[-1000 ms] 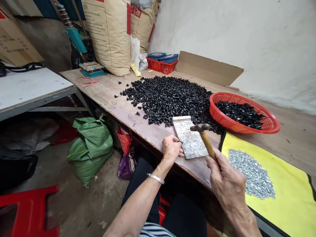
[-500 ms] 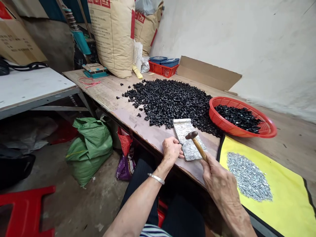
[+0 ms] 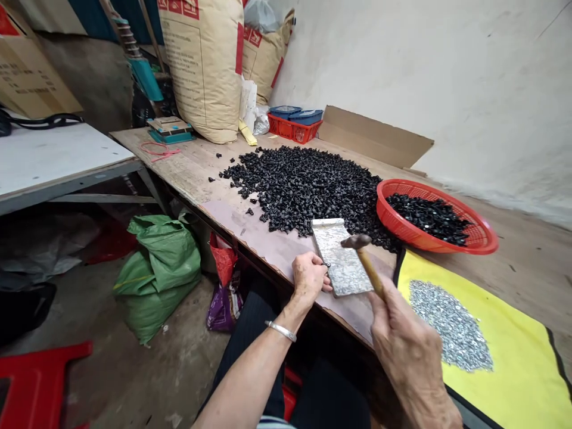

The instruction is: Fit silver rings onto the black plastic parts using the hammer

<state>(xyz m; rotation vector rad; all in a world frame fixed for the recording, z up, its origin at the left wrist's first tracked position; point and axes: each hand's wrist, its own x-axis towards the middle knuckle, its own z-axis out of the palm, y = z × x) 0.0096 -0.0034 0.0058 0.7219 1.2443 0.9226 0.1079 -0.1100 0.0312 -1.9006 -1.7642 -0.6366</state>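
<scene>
Metal plate [image 3: 342, 271]: lies at the near edge of the table [image 3: 179, 173], between my two hands.
Left hand [image 3: 309, 277]: I pinch a small black piece [image 3: 328, 264] at the plate's left edge, thumb and fingers together on it.
Right hand [image 3: 404, 333]: my fingers are clamped around the handle of the hammer [image 3: 369, 267]; its head is over the plate, touching or not I can't tell.
Black heap [image 3: 308, 187]: spread just beyond the plate.
Red basket [image 3: 485, 238]: right of the heap, more black pieces inside.
Silver bits [image 3: 451, 325]: piled on yellow cloth [image 3: 513, 345], near right.
</scene>
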